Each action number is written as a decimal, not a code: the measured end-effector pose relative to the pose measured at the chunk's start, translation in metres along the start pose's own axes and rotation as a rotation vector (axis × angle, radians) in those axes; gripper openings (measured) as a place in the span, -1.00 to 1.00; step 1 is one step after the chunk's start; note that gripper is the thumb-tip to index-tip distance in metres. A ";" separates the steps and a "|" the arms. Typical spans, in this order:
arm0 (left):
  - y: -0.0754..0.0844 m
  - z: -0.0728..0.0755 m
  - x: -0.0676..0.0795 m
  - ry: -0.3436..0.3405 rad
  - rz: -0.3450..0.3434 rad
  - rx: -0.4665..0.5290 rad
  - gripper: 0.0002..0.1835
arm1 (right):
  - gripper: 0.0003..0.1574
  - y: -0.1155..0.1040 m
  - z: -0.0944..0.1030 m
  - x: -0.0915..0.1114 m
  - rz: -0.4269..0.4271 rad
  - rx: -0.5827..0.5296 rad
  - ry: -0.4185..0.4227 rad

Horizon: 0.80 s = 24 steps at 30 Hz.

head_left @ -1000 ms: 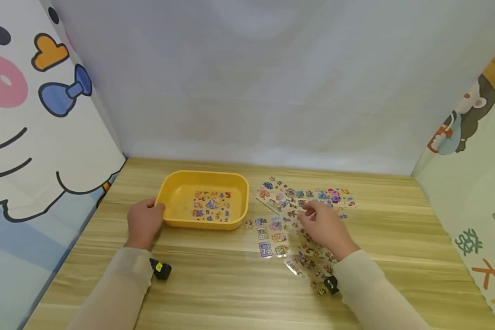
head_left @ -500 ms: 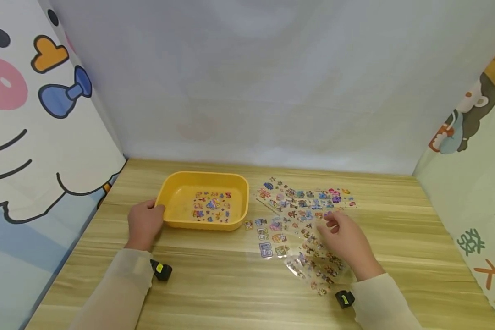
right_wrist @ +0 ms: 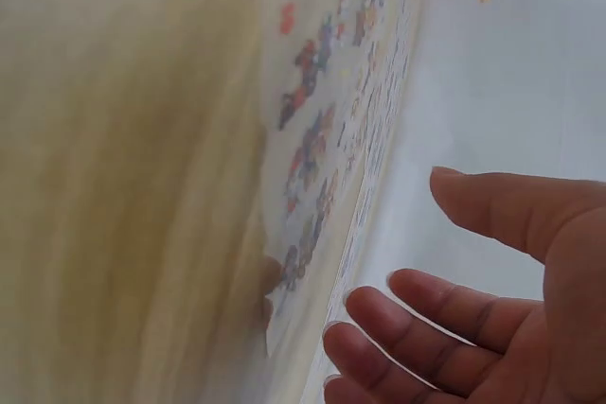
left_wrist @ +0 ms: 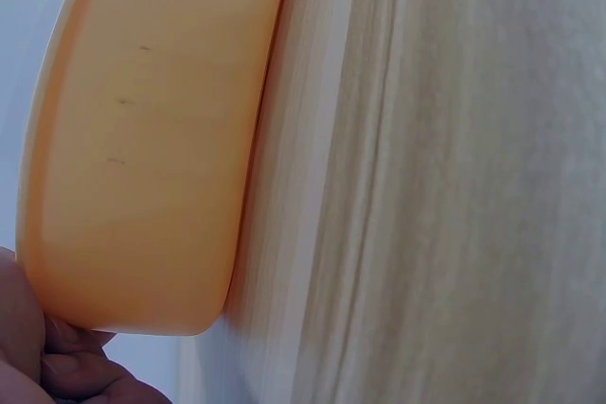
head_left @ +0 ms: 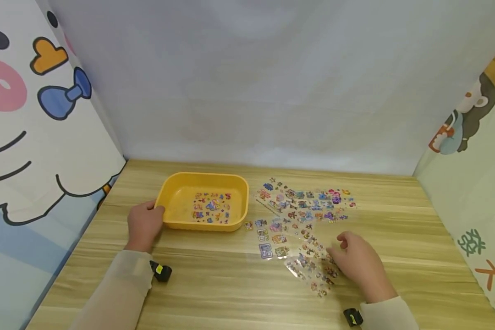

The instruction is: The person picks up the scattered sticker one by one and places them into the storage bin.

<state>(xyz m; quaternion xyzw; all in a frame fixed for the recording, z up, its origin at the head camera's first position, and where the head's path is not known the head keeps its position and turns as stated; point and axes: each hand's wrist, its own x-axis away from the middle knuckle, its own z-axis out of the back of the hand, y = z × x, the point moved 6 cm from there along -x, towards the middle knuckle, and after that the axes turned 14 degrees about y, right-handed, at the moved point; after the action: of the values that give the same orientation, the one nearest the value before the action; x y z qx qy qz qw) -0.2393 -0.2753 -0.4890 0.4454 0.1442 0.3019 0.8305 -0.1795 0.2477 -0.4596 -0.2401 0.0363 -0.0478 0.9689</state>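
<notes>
A yellow plastic tray stands on the left half of the table, and a clear sticker sheet lies inside it. My left hand holds the tray's left end; in the left wrist view its fingers bend at the tray's corner. To the right, several transparent sticker sheets with small colourful figures overlap on the table. Beside their lower right edge hovers my right hand. The right wrist view shows thumb and fingers apart, nothing between them, close to a sheet.
The wood-grain table runs back to a pale cloth wall. Printed cartoon panels stand on the left and on the right. A black wrist camera sits by the left sleeve, another camera by the right sleeve.
My right hand has moved right and toward me, from over the middle of the sticker sheets to their lower right edge. The left hand and the tray stay in place.
</notes>
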 end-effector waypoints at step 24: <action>0.003 -0.001 0.002 -0.011 0.005 -0.006 -0.48 | -0.23 0.014 -0.009 0.030 -0.036 0.088 -0.005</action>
<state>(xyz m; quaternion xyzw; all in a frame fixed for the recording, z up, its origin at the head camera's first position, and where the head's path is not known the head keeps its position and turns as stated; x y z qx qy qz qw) -0.2390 -0.2725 -0.4872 0.4449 0.1374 0.3019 0.8319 -0.1491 0.2531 -0.4755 -0.1980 0.0274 -0.0663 0.9776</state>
